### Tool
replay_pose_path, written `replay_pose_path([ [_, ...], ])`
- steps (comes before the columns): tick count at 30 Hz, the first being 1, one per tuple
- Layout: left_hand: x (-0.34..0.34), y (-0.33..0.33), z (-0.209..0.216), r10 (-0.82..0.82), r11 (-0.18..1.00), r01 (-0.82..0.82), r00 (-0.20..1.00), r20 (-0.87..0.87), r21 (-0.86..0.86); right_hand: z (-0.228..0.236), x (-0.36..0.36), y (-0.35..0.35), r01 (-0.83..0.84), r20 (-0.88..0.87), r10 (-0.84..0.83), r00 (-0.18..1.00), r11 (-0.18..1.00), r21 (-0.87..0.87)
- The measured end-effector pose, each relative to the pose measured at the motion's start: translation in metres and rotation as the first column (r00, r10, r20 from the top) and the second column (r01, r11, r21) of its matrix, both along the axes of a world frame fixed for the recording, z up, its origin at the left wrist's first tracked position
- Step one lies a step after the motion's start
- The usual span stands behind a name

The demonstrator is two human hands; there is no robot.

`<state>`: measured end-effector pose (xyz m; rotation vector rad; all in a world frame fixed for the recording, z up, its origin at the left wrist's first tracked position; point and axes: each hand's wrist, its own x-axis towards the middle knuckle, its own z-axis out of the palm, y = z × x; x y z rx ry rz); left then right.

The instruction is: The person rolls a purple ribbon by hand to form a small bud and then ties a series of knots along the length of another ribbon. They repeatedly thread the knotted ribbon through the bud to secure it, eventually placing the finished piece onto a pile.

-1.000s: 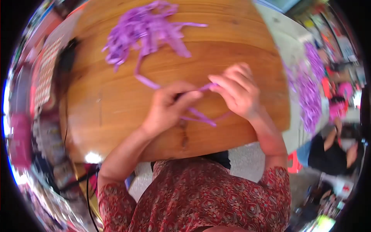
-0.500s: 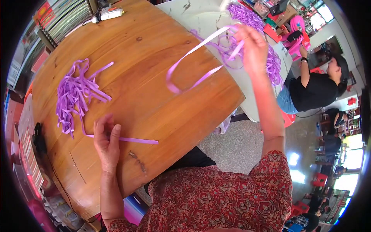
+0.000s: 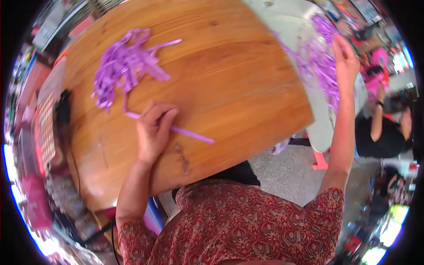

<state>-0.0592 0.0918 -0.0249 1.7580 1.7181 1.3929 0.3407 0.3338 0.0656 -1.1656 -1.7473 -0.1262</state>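
My left hand [image 3: 154, 130] rests on the wooden table [image 3: 238, 88] with its fingers curled together around a purple ribbon [image 3: 194, 134]. One end of this strip sticks out to the right of the hand; the other runs back toward a loose purple ribbon bundle [image 3: 126, 62] on the table's left half. Out to the far right, my right hand [image 3: 347, 59] is raised over a white table [image 3: 321, 132], fingers apart and no ribbon visible in them. Beside and below it lies a tangled purple ribbon heap [image 3: 320, 66], slightly blurred.
A person in a black top [image 3: 382, 137] is at the right, beyond the white table. A black object [image 3: 63, 106] lies along the wooden table's left edge. Grey floor [image 3: 287, 170] shows between the tables and my body. Red stools stand farther off.
My right hand has moved farther right, and the ribbon loop it carried is out of it. My left fingers have closed on the strip. The whole view has shifted.
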Motion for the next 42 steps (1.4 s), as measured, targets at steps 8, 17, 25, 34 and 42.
replay_pose_path([
  [8, -0.009, -0.003, -0.01, -0.057, 0.998, 0.056, 0.996, 0.063, 0.021, 0.026, -0.211, -0.14, -0.864, -0.079, 0.921, 0.382, 0.325, -0.384],
  [17, -0.01, -0.005, -0.02, -0.027, 0.986, 0.041, 0.996, -0.09, 0.16, 0.074, -0.259, -0.231, -0.829, -0.811, 0.559, -0.173, -0.527, -0.187],
  [25, -0.004, -0.004, -0.023, 0.081, 0.969, -0.054, 0.991, -0.105, 0.243, 0.092, -0.298, -0.253, -0.744, -0.878, 0.451, -0.16, -0.639, -0.193],
  [34, 0.005, -0.016, -0.021, -0.307, 0.871, 0.386, 0.911, -0.275, 0.304, 0.002, -0.323, -0.193, -0.884, -0.235, 0.924, 0.303, 0.18, -0.433],
  [42, 0.018, -0.022, -0.026, -0.421, 0.769, 0.523, 0.847, -0.325, 0.367, -0.076, -0.372, -0.147, -0.751, 0.275, 0.9, 0.339, 0.434, -0.498],
])
